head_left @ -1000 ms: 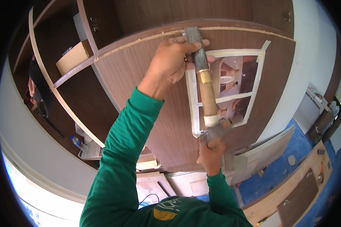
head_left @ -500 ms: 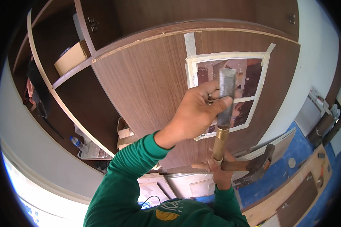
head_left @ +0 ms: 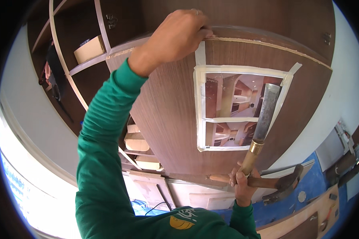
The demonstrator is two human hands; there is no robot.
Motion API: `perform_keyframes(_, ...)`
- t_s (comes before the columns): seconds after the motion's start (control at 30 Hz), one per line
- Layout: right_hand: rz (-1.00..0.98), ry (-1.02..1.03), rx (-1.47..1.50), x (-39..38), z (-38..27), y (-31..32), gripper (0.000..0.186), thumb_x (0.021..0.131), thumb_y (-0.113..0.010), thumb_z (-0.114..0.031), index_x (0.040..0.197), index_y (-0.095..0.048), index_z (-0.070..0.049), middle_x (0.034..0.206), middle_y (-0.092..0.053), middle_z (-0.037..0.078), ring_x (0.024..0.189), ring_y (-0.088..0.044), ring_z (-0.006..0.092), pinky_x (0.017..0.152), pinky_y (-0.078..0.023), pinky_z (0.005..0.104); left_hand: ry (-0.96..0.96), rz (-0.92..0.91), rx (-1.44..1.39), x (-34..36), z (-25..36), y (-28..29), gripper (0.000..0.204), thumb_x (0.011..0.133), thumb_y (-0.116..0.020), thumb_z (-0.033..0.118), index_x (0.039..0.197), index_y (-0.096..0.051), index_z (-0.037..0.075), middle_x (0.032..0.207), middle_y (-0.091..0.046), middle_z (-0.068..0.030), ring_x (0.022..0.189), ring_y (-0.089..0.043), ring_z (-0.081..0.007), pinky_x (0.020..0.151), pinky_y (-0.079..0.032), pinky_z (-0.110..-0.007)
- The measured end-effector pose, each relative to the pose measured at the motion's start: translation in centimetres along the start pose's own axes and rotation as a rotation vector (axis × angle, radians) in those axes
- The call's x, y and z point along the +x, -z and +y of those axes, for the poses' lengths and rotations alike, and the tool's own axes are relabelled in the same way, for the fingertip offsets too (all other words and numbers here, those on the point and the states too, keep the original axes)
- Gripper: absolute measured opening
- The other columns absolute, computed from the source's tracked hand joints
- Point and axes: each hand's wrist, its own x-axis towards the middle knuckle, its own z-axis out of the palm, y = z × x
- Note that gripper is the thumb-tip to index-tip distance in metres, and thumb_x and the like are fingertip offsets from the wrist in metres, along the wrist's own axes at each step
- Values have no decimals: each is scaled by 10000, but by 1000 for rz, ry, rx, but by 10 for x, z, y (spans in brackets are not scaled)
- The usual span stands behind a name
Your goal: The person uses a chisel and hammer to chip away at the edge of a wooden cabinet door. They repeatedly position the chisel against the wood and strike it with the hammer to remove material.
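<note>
My left hand [head_left: 177, 36] is raised to the edge strip [head_left: 263, 40] along the top of the brown wood-grain panel. Its fingers are bent together against that edge, and whatever they pinch is hidden. Lower right, my right hand [head_left: 245, 191] grips two tools at once. One is a wide chisel [head_left: 267, 109], blade up, with a brass-coloured ferrule and a light handle. Crossing beneath it is a claw hammer [head_left: 287, 182], its wooden handle running sideways through the same grip. Behind the chisel blade, a sheet of interior pictures [head_left: 223, 93] is taped to the panel.
Open shelving stands at the left, with a cardboard box [head_left: 89, 49] on one shelf and smaller boxes [head_left: 136, 141] lower down. Boards [head_left: 149, 189] lean below the panel. Blue sheeting [head_left: 309, 179] covers the floor at right, beside a wood-edged board [head_left: 327, 203] with tools on it.
My left hand has let go of the chisel blade and moved up to the panel's top edge. The chisel now tilts more to the right, still in my right hand with the hammer.
</note>
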Motion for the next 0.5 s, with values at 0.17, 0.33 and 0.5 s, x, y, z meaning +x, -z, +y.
perform_keyframes(0.17,-105,-27,46,11,-1,12,454,1014,-758,-254,1316,-615,54,766,-637,104,563,-530,129,528,-461,299,-128,356,219,56,-3,53,376,944,-611,-91,1311,-646,-14,926,-632,-197,882,-634,-434,809,-526,-530)
perform_keyframes(0.33,-144,-85,40,10,4,27,425,1011,-727,-188,1339,-621,62,790,-655,120,571,-540,132,537,-472,307,179,137,79,16,43,42,231,1032,-745,160,1159,-769,-32,947,-778,-164,869,-780,-246,747,-602,-386)
perform_keyframes(0.5,-222,-127,48,17,-4,12,378,1002,-689,-125,1329,-637,58,831,-689,146,571,-549,134,535,-475,300,762,-246,-1110,-74,140,3,424,1110,-700,234,1397,-672,-77,1242,-791,-199,1119,-774,-223,912,-651,-356)
